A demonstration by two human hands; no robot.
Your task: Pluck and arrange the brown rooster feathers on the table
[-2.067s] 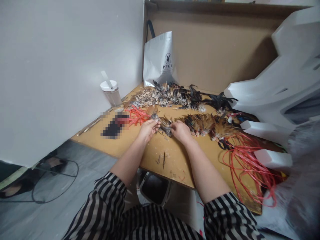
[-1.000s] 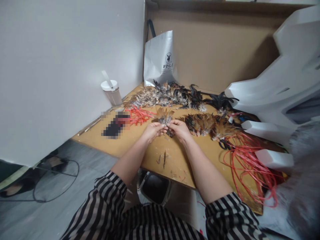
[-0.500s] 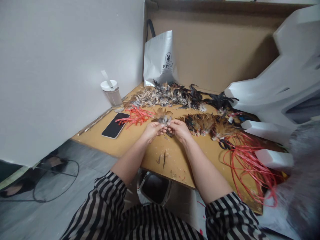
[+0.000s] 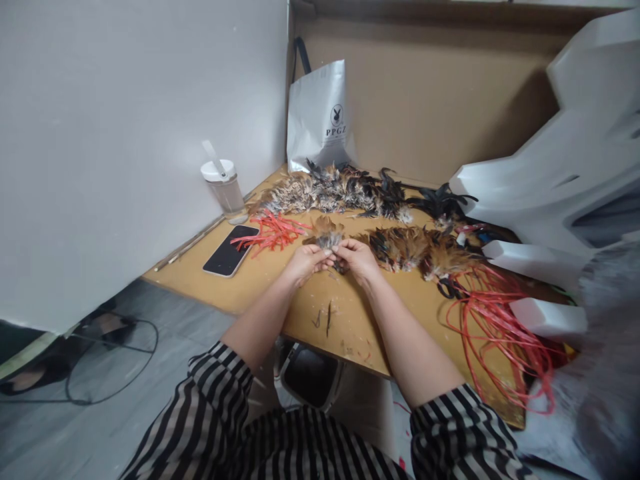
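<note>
A small bunch of brown and grey feathers (image 4: 327,233) is pinched between my two hands above the middle of the table (image 4: 265,283). My left hand (image 4: 307,262) closes its thumb and fingers on the lower left of the bunch. From the other side, my right hand (image 4: 358,259) grips its base, fingertips close to those of the left. Fingers hide the lower end of the bunch. Right of my hands lies a row of brown feather bunches (image 4: 407,247), and a larger heap of mottled feathers (image 4: 320,190) runs along the back.
Short red strips (image 4: 273,233) overlap a phone (image 4: 231,251) on the left, near a lidded cup (image 4: 225,187). Long red strips (image 4: 500,327) hang over the right edge beside black-handled scissors (image 4: 449,288). A silver bag (image 4: 315,120) stands behind; white foam pieces (image 4: 547,317) crowd the right.
Both hands stay in nearly the same place, still on the feather bunch. Only the fingertips have shifted very slightly.
</note>
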